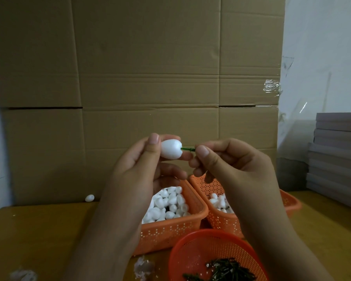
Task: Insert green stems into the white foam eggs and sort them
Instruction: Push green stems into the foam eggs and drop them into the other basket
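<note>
Round basket (193, 258) of stems lies below hands pinching egg (170, 149) and stem (187, 149).

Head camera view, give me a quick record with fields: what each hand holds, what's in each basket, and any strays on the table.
left hand: holds the white foam egg
right hand: pinches the thin green plastic stem, tip at the egg's end
left rectangular orange plastic basket: plain white eggs
right rectangular orange plastic basket: white eggs, dark bits among them
round orange mesh basket: pile of loose green stems
stray: one lone white egg on the wooden table by the cardboard sheet
</note>
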A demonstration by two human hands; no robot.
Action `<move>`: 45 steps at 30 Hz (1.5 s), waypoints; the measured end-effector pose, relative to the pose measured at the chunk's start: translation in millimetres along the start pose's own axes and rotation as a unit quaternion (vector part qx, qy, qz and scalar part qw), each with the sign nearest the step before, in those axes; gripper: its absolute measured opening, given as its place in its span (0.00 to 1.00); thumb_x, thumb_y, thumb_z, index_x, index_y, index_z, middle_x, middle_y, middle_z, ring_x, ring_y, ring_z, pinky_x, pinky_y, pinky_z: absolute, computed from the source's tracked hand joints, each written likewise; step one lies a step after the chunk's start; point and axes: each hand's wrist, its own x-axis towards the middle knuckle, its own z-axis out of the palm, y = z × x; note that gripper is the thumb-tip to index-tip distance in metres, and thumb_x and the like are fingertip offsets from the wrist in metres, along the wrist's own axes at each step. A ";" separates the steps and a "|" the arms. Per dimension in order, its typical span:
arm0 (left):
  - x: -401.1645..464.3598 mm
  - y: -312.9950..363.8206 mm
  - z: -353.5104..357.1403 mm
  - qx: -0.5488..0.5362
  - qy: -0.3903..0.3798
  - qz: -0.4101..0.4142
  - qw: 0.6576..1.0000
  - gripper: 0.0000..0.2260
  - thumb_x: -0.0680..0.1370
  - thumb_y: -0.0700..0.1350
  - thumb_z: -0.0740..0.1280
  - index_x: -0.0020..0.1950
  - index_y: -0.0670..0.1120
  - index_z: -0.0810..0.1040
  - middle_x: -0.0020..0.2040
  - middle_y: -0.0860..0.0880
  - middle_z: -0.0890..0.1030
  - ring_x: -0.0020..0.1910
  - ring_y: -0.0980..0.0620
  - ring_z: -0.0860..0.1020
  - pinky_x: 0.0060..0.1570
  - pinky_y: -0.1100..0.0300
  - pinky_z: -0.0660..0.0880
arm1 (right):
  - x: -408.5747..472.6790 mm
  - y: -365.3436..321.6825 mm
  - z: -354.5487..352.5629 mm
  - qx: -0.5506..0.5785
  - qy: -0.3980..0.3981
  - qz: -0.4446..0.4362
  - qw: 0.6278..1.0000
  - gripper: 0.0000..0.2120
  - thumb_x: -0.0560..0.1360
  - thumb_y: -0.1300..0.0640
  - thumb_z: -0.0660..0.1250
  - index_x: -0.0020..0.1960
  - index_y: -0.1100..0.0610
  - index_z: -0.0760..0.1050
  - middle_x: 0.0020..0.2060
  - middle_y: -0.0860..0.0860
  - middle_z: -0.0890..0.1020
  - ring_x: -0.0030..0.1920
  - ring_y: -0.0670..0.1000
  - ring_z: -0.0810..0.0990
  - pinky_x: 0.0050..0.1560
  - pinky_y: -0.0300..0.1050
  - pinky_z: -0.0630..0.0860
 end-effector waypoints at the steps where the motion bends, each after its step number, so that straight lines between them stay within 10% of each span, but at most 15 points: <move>1: -0.1 -0.4 0.3 0.004 0.000 -0.001 1.000 0.15 0.77 0.54 0.60 0.45 0.51 0.85 0.42 0.44 0.85 0.32 0.54 0.81 0.30 0.65 0.76 | -0.3 0.2 0.5 -0.006 -0.002 -0.003 1.000 0.09 0.65 0.53 0.69 0.41 0.58 0.81 0.33 0.54 0.85 0.31 0.46 0.81 0.32 0.34 0.75; 30: -2.9 -11.6 10.8 0.180 -0.045 0.091 0.978 0.18 0.78 0.56 0.55 0.46 0.45 0.80 0.33 0.46 0.81 0.25 0.53 0.75 0.27 0.63 0.72 | -1.5 5.8 4.1 -0.063 0.010 -0.030 0.997 0.13 0.68 0.51 0.67 0.37 0.62 0.77 0.25 0.49 0.80 0.25 0.40 0.77 0.28 0.31 0.72; 45: -4.6 -10.3 12.8 0.048 0.004 -0.034 0.998 0.20 0.81 0.57 0.57 0.39 0.49 0.82 0.28 0.49 0.78 0.22 0.56 0.70 0.22 0.66 0.68 | -3.6 -1.6 1.8 -0.113 -0.002 -0.071 0.991 0.06 0.74 0.56 0.68 0.40 0.55 0.80 0.30 0.48 0.82 0.30 0.42 0.80 0.32 0.32 0.74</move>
